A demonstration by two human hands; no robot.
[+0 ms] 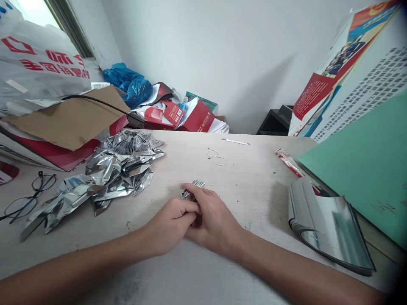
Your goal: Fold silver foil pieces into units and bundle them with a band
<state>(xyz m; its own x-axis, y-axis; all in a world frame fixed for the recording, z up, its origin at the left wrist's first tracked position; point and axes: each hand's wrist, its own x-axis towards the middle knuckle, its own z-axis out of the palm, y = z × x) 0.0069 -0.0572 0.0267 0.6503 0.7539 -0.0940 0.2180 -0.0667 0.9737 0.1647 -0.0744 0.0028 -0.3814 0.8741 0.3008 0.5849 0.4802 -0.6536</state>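
Observation:
Over the middle of the table, my left hand (174, 224) and my right hand (218, 218) are closed together around a small, tightly pleated piece of silver foil (199, 183). Its ridged end shows above the fingers; the rest is hidden in my hands. The right index finger lies along the folds, and the left fingers press in from the side, against the right hand. Beyond the hands lie two thin white rings (212, 154) and a narrow white strip (235, 142). At left is a heap of pleated, crumpled silver foil pieces (119, 165).
A stack of shiny silver sheets (327, 228) lies at right, beside a green board (359, 169) and a tall printed box (343, 80). Eyeglasses (30, 199), a cardboard box (73, 118) and a white plastic bag (41, 63) are at left. Red boxes (200, 116) stand behind the table.

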